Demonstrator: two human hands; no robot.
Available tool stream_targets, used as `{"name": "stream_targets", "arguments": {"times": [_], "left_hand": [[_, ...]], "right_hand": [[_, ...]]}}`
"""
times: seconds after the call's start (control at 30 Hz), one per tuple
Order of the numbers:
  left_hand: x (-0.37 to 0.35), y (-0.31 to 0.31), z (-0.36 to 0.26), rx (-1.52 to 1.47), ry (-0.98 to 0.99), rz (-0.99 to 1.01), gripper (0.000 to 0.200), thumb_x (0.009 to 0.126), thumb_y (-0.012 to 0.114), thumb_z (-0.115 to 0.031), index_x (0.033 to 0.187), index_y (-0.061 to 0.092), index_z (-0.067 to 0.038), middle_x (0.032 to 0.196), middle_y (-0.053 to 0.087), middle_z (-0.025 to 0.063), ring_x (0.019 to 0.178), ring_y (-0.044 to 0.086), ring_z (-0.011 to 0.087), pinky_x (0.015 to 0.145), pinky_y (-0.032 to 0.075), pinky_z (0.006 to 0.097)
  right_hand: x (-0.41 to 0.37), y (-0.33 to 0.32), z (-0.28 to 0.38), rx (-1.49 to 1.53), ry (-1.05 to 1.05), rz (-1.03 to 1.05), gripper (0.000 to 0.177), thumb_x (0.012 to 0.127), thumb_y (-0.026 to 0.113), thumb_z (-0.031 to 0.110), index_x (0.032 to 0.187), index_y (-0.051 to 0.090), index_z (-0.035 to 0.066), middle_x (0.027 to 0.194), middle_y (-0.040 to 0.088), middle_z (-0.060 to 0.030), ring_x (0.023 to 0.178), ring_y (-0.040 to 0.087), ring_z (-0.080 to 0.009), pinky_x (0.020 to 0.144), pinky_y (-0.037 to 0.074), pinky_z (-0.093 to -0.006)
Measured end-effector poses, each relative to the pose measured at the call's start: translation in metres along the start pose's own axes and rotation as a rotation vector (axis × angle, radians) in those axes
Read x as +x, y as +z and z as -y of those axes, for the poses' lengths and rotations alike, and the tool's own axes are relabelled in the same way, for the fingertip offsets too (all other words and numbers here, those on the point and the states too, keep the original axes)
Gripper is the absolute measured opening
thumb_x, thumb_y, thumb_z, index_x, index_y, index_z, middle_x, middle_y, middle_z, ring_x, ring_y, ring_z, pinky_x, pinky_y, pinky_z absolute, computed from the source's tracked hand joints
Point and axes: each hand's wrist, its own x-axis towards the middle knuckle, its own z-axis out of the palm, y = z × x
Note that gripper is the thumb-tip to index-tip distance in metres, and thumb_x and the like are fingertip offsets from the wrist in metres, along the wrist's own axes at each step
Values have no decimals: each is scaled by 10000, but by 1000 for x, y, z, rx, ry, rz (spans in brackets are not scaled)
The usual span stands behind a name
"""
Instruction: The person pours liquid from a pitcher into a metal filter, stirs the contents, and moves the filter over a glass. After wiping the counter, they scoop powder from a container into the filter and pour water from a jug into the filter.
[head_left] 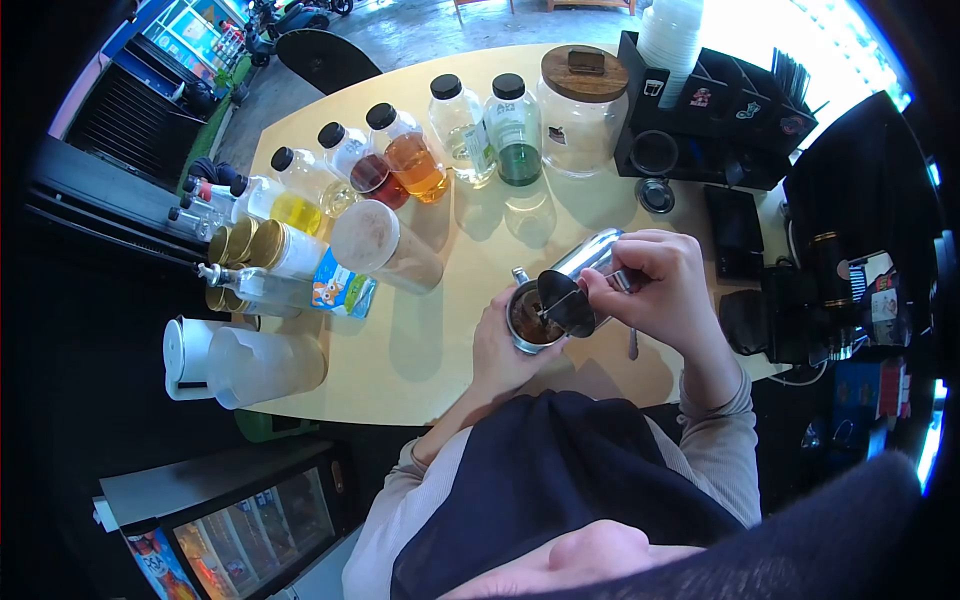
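My left hand (503,345) is wrapped round a round metal-rimmed cup (530,325) with brown liquid in it, near the table's front edge. My right hand (645,285) grips the handle of a shiny metal pitcher (590,258), which is tipped to the left with its mouth over the cup. A thin pale stream runs from the pitcher into the brown liquid. Part of the cup's rim is hidden behind the pitcher.
Several black-capped bottles (415,160) curve along the table's back left. Left of my hands stand a tall lidded container (385,245), a blue carton (342,287) and a frosted pitcher (265,368). A wooden-lidded jar (580,125) and black organizer (700,125) are at the back right.
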Motion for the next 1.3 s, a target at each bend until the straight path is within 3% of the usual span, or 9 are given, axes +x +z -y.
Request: {"name": "stream_targets", "arguments": {"times": [0.27, 0.5, 0.57, 0.9, 0.97, 1.3], "left_hand": [[1, -4, -3, 188, 61, 12, 815, 603, 849, -404, 1247, 480, -67, 1048, 619, 95, 931, 620, 293, 789, 479, 417], [-2, -7, -7, 304, 44, 18, 821, 618, 822, -448, 1266, 480, -78, 1063, 606, 86, 943, 608, 288, 833, 436, 420], [-2, -8, -7, 339, 33, 29, 829, 625, 814, -470, 1273, 474, -81, 1072, 600, 87, 947, 606, 290, 838, 430, 427], [-3, -6, -1, 317, 20, 41, 855, 628, 807, -496, 1286, 456, -77, 1027, 585, 92, 921, 598, 298, 829, 427, 436], [-3, -6, -1, 325, 30, 38, 857, 628, 805, -495, 1289, 454, -76, 1025, 583, 96, 920, 596, 297, 824, 429, 438], [-2, -7, -5, 317, 31, 32, 855, 628, 802, -490, 1296, 455, -85, 1015, 583, 96, 910, 599, 299, 823, 437, 444]], "right_hand": [[0, -2, 0, -13, 5, 19, 326, 708, 732, 243, 556, 518, 50, 518, 476, -60, 472, 498, -214, 461, 376, -329], [-1, -3, -6, -26, 24, -15, 337, 701, 741, 232, 554, 504, 43, 516, 471, -60, 466, 492, -204, 461, 374, -324], [-1, -2, -8, 18, -7, -61, 322, 674, 761, 129, 545, 495, 4, 496, 414, -49, 456, 395, -127, 434, 284, -277], [10, 0, -6, 20, 12, -63, 337, 680, 758, 133, 544, 481, -3, 499, 411, -48, 454, 385, -126, 440, 282, -275], [13, -1, -4, -42, 36, -18, 348, 700, 747, 239, 554, 501, 41, 515, 472, -61, 470, 489, -201, 465, 378, -322], [17, 7, 0, -45, -43, 16, 339, 711, 728, 259, 557, 516, 43, 539, 494, -70, 496, 512, -230, 475, 394, -347]]}}
